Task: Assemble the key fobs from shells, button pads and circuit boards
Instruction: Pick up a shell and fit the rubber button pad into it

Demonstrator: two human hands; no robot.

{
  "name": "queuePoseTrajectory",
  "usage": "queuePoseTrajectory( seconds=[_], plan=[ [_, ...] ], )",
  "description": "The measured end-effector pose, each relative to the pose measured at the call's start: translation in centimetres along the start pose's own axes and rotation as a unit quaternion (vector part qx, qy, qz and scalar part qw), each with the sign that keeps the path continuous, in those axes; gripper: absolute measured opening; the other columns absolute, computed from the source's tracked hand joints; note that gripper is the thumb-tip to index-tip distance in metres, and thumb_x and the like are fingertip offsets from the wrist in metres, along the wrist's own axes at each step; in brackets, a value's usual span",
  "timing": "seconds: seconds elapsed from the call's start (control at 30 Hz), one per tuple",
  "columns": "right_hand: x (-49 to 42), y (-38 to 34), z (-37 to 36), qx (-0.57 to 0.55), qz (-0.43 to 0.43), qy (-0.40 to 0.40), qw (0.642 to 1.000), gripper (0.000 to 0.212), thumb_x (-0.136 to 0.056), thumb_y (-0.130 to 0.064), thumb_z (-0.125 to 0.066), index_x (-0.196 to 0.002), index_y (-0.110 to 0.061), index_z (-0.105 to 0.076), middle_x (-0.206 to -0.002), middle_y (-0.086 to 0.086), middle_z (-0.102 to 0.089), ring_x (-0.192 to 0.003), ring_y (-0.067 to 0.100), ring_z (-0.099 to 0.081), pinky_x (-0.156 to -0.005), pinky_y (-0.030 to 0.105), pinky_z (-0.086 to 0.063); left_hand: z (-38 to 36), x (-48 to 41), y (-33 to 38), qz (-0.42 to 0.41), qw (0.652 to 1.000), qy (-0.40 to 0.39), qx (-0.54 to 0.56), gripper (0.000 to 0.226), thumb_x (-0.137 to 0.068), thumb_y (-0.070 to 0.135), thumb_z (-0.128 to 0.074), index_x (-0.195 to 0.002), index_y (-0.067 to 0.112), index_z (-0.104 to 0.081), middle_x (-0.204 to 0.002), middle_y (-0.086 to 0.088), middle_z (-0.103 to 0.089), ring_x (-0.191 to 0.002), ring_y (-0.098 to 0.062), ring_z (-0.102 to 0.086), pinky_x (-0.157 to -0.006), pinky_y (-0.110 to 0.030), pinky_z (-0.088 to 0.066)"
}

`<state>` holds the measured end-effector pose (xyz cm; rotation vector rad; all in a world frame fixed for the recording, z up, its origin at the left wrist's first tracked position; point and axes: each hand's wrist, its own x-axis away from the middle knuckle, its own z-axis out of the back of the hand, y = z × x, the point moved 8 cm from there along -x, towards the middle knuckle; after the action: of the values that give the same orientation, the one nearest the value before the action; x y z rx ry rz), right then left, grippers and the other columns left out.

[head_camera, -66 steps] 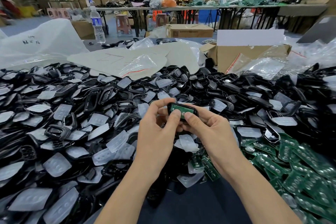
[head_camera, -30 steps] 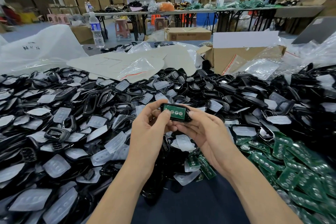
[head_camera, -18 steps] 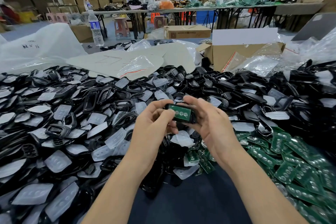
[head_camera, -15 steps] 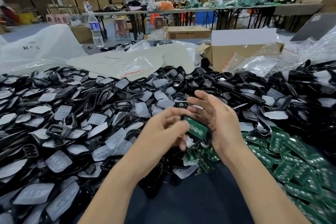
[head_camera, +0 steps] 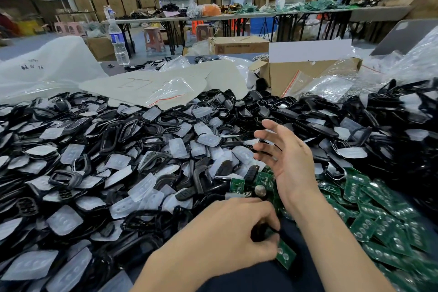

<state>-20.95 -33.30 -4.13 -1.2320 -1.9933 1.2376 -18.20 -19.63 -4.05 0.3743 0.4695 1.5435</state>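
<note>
My left hand (head_camera: pixel 237 225) is low near the table's front edge, fingers curled round a black key fob shell with a green circuit board (head_camera: pixel 285 255) sticking out of it. My right hand (head_camera: pixel 288 161) hovers over the pile with straight, spread fingers and holds nothing. A heap of black shells (head_camera: pixel 132 130) mixed with translucent button pads (head_camera: pixel 142 187) covers the left and middle. Loose green circuit boards (head_camera: pixel 369 216) lie at the right, some just under my right hand.
A dark table surface (head_camera: pixel 294 239) shows between my forearms. An open cardboard box (head_camera: pixel 305 73) and clear plastic bags (head_camera: pixel 331 87) stand behind the heap, a water bottle (head_camera: pixel 118 40) at back left. Long tables with people are far behind.
Both hands held the fob up over the pile. My right hand has let go and opened, and my left hand has brought the fob down towards the front edge.
</note>
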Motion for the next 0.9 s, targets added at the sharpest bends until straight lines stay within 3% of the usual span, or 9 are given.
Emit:
queuePoseTrajectory(
  seconds=[0.13,0.27,0.43,0.53,0.63,0.83,0.9],
  plan=[
    [0.1,0.0,-0.3,0.009,0.004,-0.005,1.000,0.031,-0.107,-0.021,-0.047,-0.099,-0.016,-0.077,-0.086,0.007,-0.076,-0.065,0.014,-0.067,-0.057,0.025,-0.056,-0.1,0.0,-0.3,-0.007,1.000,0.011,-0.016,0.018,-0.088,0.047,-0.058,-0.105,0.041,-0.059,-0.107,0.024,-0.050,-0.076,0.008,-0.048,-0.069,-0.013,-0.041],
    [0.2,-0.1,-0.5,0.026,0.011,-0.009,1.000,0.032,-0.107,-0.021,-0.046,-0.097,-0.017,-0.077,-0.084,0.007,-0.076,-0.064,0.015,-0.066,-0.057,0.025,-0.056,0.5,0.0,0.1,-0.023,0.998,0.056,0.028,0.009,-0.091,0.037,-0.060,-0.099,0.036,-0.063,-0.100,0.019,-0.051,-0.072,0.006,-0.050,-0.066,-0.013,-0.039],
    [0.3,0.0,-0.4,0.041,0.011,-0.005,0.999,0.033,-0.106,-0.023,-0.048,-0.093,-0.021,-0.079,-0.086,0.006,-0.077,-0.065,0.015,-0.067,-0.058,0.025,-0.056,3.2,0.5,0.1,-0.021,0.955,0.133,0.265,0.006,-0.093,0.029,-0.064,-0.095,0.030,-0.069,-0.078,0.007,-0.066,-0.063,-0.005,-0.058,-0.061,-0.020,-0.049],
    [0.4,-0.1,-0.4,0.048,0.015,-0.006,0.999,0.033,-0.106,-0.024,-0.047,-0.096,-0.022,-0.078,-0.086,0.004,-0.077,-0.066,0.014,-0.068,-0.059,0.024,-0.056,5.3,0.8,-1.7,0.003,0.907,0.186,0.379,0.009,-0.092,0.032,-0.063,-0.094,0.030,-0.072,-0.069,0.008,-0.063,-0.047,-0.005,-0.049,-0.043,-0.016,-0.040],
    [0.3,0.0,-0.3,0.027,0.008,-0.007,1.000,0.031,-0.107,-0.023,-0.046,-0.101,-0.017,-0.076,-0.085,0.004,-0.076,-0.066,0.014,-0.067,-0.059,0.024,-0.056,6.9,0.2,-5.2,0.076,0.912,0.240,0.324,0.016,-0.099,0.026,-0.059,-0.092,0.035,-0.071,-0.068,0.008,-0.062,-0.048,-0.011,-0.046,-0.043,-0.022,-0.039],
    [-0.3,0.3,0.5,-0.060,-0.024,0.018,0.998,0.029,-0.107,-0.022,-0.047,-0.103,-0.013,-0.074,-0.081,0.005,-0.074,-0.062,0.015,-0.065,-0.055,0.027,-0.055,8.6,-2.7,-10.0,0.174,0.941,0.238,0.168,0.014,-0.099,0.030,-0.055,-0.095,0.031,-0.068,-0.081,0.008,-0.072,-0.072,-0.019,-0.066,-0.074,-0.039,-0.056],
    [-0.4,0.3,0.7,-0.083,-0.032,0.029,0.996,0.028,-0.107,-0.021,-0.047,-0.103,-0.011,-0.073,-0.079,0.005,-0.074,-0.060,0.015,-0.065,-0.054,0.026,-0.055,9.4,-3.9,-10.7,0.185,0.950,0.228,0.105,0.014,-0.100,0.029,-0.054,-0.098,0.030,-0.067,-0.086,0.008,-0.072,-0.080,-0.019,-0.068,-0.079,-0.037,-0.056]
  ],
)
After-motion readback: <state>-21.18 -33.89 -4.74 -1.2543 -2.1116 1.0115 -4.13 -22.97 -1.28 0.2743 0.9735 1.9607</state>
